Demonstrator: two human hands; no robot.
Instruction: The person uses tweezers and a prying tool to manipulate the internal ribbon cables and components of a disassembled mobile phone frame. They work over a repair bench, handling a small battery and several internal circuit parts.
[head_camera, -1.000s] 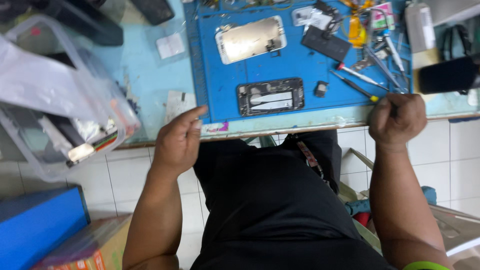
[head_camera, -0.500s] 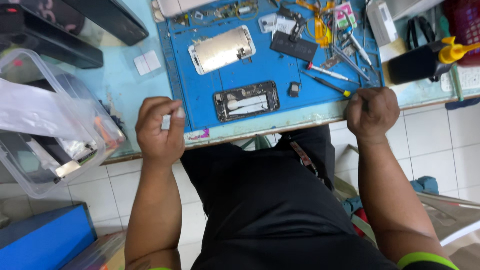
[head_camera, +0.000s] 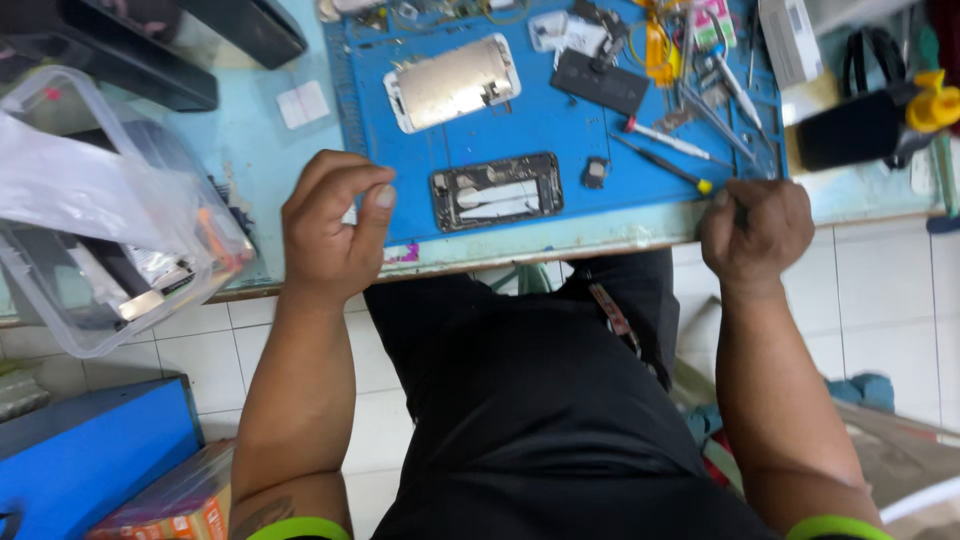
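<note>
The left hand (head_camera: 330, 225) hovers at the front left corner of the blue work mat (head_camera: 540, 125), thumb and forefinger pinched together; whether anything small sits between them is unclear. The right hand (head_camera: 755, 230) is curled shut at the mat's front right corner, seemingly on a thin dark tool. Between the hands, on the mat, lies a dark opened phone frame (head_camera: 497, 190); behind it a pale metal phone back (head_camera: 452, 83). Left of the mat, a clear plastic bin (head_camera: 100, 230) holds bagged parts. The bench is pale blue, the floor white-tiled.

Pale-blue bench (head_camera: 250, 150) (blue mat (head_camera: 560, 130), clear tub (head_camera: 60, 330)).
</note>
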